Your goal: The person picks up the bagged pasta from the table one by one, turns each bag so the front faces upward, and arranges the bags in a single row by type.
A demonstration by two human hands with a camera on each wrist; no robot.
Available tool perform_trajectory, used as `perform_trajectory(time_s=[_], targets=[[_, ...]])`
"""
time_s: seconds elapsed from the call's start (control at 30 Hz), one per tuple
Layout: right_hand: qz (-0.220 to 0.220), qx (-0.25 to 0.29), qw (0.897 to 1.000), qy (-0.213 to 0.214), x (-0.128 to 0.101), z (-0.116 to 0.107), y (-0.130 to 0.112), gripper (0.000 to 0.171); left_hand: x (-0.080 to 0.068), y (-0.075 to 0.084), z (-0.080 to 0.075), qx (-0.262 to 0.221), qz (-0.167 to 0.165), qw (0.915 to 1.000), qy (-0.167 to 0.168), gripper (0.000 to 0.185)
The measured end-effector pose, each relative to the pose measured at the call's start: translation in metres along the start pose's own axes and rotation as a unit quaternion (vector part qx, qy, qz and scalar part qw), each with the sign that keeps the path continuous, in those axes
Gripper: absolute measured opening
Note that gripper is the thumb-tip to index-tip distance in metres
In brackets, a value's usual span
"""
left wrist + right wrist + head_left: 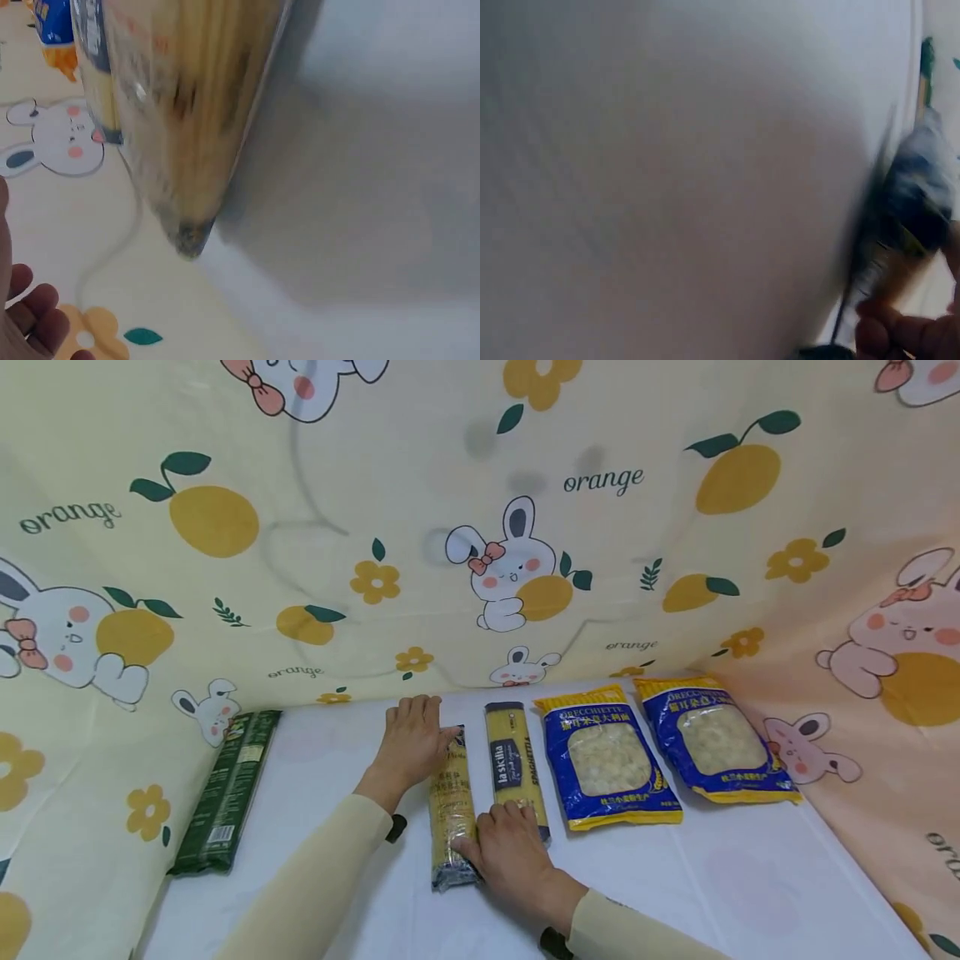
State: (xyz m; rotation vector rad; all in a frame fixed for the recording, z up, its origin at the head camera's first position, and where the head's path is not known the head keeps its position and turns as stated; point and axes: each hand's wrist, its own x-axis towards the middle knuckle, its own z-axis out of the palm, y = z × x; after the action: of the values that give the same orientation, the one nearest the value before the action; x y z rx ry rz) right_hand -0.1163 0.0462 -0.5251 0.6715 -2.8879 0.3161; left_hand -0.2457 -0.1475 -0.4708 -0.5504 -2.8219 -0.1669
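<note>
Low in the centre of the head view, the clear spaghetti pack [452, 810] lies lengthwise on the white desk [750, 877], just beside the la sicilia pack [516, 772]. The left hand [411, 739] rests flat-fingered at its far end; the right hand [510, 852] seems to clamp its grip on the near end, though blur hides the fingers. Better to slide both ends together, keeping it parallel.

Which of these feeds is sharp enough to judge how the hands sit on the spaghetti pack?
Head view: sharp and evenly lit, though wide-angle bending curves the backdrop; left hand and right hand show clearly at the ends of the spaghetti pack. Left wrist view: pack smeared by blur, only fingertips at the corner. Right wrist view: heavily blurred, mostly white table.
</note>
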Motion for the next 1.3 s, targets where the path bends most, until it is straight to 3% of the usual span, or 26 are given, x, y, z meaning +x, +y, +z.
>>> perform_trajectory(time_s=[0.17,0.23,0.3,0.47,0.57,0.7,0.87,1.03,1.3], targets=[[-0.014,-0.004,0.999,0.038,0.002,-0.007,0.019,0.039,-0.023,0.016,0.006,0.004,-0.002,1.0000,-0.002,0.053],[-0.014,-0.019,0.998,0.058,0.003,-0.009,0.031,0.035,-0.039,0.028,0.007,0.001,-0.002,0.9998,-0.020,0.053],[-0.012,-0.043,0.997,0.063,0.003,-0.010,0.044,0.041,-0.060,0.043,0.008,-0.009,0.003,0.9981,-0.060,0.057],[-0.007,-0.083,0.997,0.007,0.006,-0.012,0.067,0.074,-0.109,0.070,0.013,-0.051,0.008,0.9872,-0.151,0.069],[-0.003,-0.088,0.995,-0.037,0.008,-0.011,0.073,0.079,-0.121,0.068,0.023,-0.066,-0.007,0.9850,-0.160,0.078],[0.001,-0.097,0.992,-0.078,0.008,-0.011,0.076,0.078,-0.118,0.059,0.034,-0.075,-0.004,0.9849,-0.156,0.088],[0.001,-0.095,0.991,-0.096,0.010,-0.011,0.077,0.079,-0.104,0.051,0.037,-0.052,0.016,0.9845,-0.167,0.090],[0.005,-0.093,0.990,-0.106,0.012,-0.009,0.079,0.081,-0.086,0.044,0.041,-0.047,0.027,0.9838,-0.171,0.090],[0.001,-0.084,0.992,-0.099,0.012,-0.008,0.081,0.080,-0.064,0.046,0.047,-0.038,0.029,0.9848,-0.167,0.089]])
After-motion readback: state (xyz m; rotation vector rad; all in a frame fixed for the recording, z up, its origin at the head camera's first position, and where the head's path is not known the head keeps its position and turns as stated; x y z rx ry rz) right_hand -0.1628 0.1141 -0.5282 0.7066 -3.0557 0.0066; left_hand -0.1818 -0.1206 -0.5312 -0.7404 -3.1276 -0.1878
